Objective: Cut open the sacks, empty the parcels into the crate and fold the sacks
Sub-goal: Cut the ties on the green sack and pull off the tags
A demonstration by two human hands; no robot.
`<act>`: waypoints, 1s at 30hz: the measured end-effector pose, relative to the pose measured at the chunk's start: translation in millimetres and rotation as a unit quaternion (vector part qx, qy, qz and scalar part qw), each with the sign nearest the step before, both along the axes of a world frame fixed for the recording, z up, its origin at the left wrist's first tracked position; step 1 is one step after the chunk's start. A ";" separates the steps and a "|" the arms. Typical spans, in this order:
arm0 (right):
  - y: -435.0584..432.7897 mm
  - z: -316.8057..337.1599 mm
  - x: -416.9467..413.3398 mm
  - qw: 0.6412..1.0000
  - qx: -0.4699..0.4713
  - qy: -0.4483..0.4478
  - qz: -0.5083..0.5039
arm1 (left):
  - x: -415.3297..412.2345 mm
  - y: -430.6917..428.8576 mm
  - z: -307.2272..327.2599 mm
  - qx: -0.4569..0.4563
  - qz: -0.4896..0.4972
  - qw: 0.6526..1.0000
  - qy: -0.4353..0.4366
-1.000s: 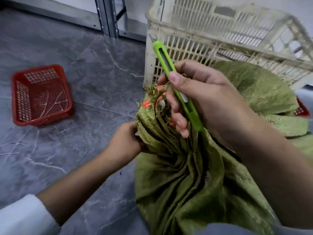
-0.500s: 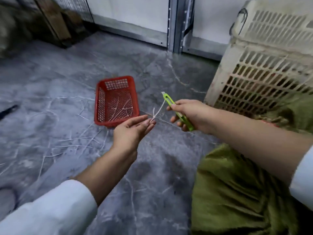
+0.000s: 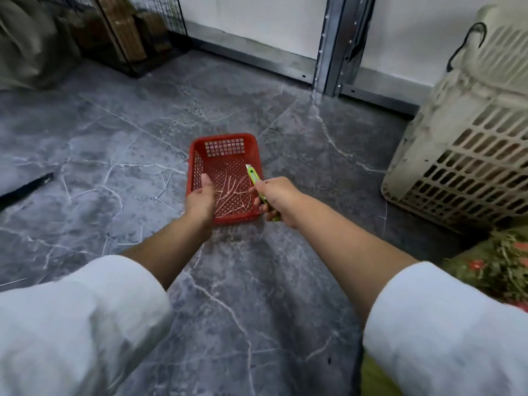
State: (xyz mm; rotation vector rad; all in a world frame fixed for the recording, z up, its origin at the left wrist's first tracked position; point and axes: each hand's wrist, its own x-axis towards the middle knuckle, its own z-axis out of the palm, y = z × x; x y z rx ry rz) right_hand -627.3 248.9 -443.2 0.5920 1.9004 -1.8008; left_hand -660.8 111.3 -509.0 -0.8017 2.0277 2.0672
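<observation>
A small red basket (image 3: 225,140) sits on the grey floor ahead of me, with several white string pieces (image 3: 231,190) lying in it. My left hand (image 3: 201,197) hovers over the basket's near left corner, palm up and fingers relaxed, holding nothing. My right hand (image 3: 275,197) grips a green utility knife (image 3: 255,178) at the basket's right rim, blade end pointing away. The green woven sack (image 3: 494,264) lies at the right edge, its frayed mouth showing. The large cream crate (image 3: 468,155) stands tilted at the right.
A metal post (image 3: 333,47) and baseboard run along the white wall behind. A wire cage with brown items (image 3: 128,32) stands at the back left beside a grey bundle (image 3: 25,44). A dark strap (image 3: 25,188) lies on the floor at left.
I turned from the sack to the red basket. My left hand let go of the sack, carried a cut string over and dropped it into the basket; my right hand followed with the knife.
</observation>
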 end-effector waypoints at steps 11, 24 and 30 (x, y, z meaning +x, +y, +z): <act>109.3 115.7 76.5 0.986 -0.098 0.134 -0.018 | 126.8 136.4 72.6 0.098 -0.280 0.951 0.084; 257.8 150.2 292.0 0.962 0.071 0.259 -0.050 | 243.1 245.2 134.2 0.208 -0.445 0.853 0.177; 280.0 142.9 343.4 0.951 0.134 0.269 -0.069 | 267.3 258.1 125.2 0.146 -0.387 0.857 0.307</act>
